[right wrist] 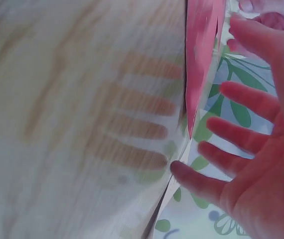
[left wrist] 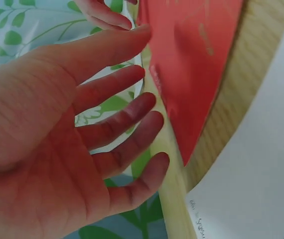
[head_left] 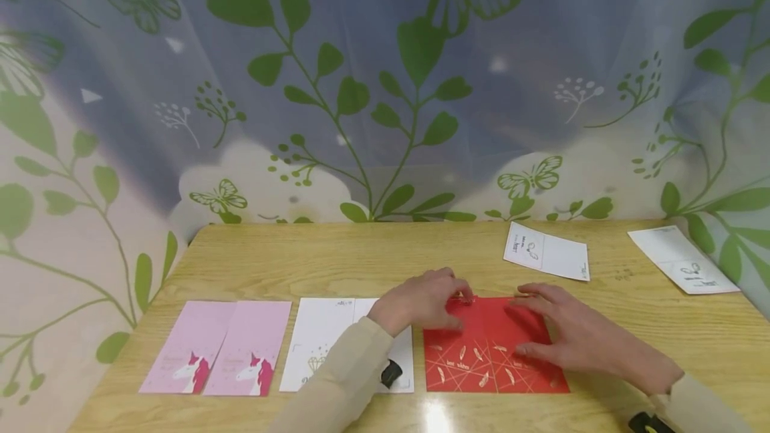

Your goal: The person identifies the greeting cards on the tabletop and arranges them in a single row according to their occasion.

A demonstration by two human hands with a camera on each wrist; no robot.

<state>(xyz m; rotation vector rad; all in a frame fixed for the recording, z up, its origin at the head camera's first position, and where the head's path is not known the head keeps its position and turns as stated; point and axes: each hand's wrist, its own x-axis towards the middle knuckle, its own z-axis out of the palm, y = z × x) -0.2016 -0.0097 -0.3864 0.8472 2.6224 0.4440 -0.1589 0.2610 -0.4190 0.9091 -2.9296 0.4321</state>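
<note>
Two red cards (head_left: pixel 460 369) with gold feather patterns and gold lettering lie side by side on the wooden table. Over the upper left of the red pair is my left hand (head_left: pixel 424 299), its fingers spread and loosely bent. My right hand (head_left: pixel 568 333) hovers at the right side of the pair, fingers apart. Both wrist views show bare palms with nothing held, the left hand (left wrist: pixel 77 134) and the right hand (right wrist: pixel 246 139) each beside the red card. My left sleeve hides part of the white cards (head_left: pixel 321 326) on the left.
Two pink cards (head_left: pixel 246 346) with unicorn pictures lie at the left. At the back right are a white card (head_left: pixel 562 256) and another white card (head_left: pixel 668 249), both set at an angle. A leaf-patterned curtain (head_left: pixel 373 119) hangs behind the table (head_left: pixel 355 259).
</note>
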